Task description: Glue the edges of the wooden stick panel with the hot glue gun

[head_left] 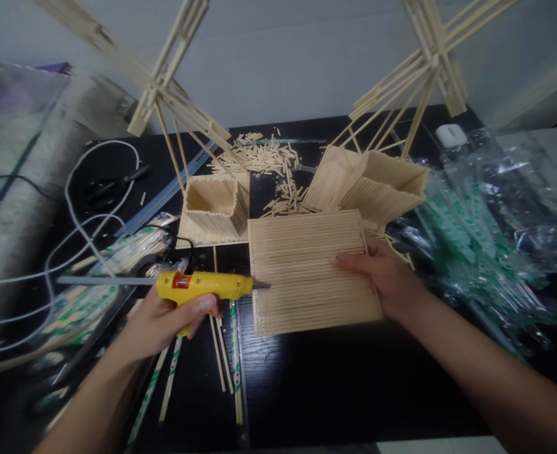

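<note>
Holds a yellow glue gun [222, 285] in the left hand [158, 325], clamped round its handle with the thumb against the body. Cannot tell whether the trigger is pressed. Points the metal nozzle [261, 285] to the right, over the left part of a stick panel [307, 277]. Cannot tell whether nozzle and panel touch. Note a translucent glue stick [108, 280] protruding from the rear of the gun.

Grips the stick panel at its right edge in the right hand [392, 277], with the thumb flat on the upper face. Find the panel in front of the person, over the middle of the bench [307, 391], built of thin sticks laid side by side. Note shiny residue near its left edge.

Observe, behind to the left, an open stick box [222, 221] upright on a flat base, below a stick framework [158, 82]. Observe, behind to the right, a tilted stick box [368, 195] below a second framework [432, 60]. Record a heap of short sticks [264, 154] between the two. Log clear and green plastic wrappers [477, 227] at far right, a white case [451, 135] behind them, and black scissors [101, 189] beside a looped white cable [73, 208] at left.
</note>
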The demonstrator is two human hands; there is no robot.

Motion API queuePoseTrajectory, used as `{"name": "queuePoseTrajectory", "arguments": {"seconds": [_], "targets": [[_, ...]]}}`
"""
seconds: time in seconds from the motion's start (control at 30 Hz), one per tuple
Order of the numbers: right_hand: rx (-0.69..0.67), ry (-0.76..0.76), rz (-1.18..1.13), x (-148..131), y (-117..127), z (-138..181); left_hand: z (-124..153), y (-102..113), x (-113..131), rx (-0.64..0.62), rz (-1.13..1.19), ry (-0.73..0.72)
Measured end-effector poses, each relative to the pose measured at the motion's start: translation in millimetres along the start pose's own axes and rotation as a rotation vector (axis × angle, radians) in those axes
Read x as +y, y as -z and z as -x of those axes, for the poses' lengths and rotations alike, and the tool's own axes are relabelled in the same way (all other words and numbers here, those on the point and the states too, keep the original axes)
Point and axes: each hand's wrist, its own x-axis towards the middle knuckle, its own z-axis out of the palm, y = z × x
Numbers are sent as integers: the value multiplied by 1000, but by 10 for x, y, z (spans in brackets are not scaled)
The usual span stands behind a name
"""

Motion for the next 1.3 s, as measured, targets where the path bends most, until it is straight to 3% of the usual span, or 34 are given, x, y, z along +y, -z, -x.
{"name": "queuePoseTrajectory", "arguments": {"seconds": [0.13, 0.33, 0.8, 1.3], "targets": [[64, 36, -13, -39, -8, -7, 10, 19, 9, -80, 42, 48], [44, 37, 8, -46, -11, -2, 28, 62, 10, -103, 20, 80], [-84, 27, 1, 26, -2, 33, -67, -54, 16, 142, 72, -15], [-172, 47, 95, 50, -27, 85, -98, -69, 32, 274, 171, -92]]}}
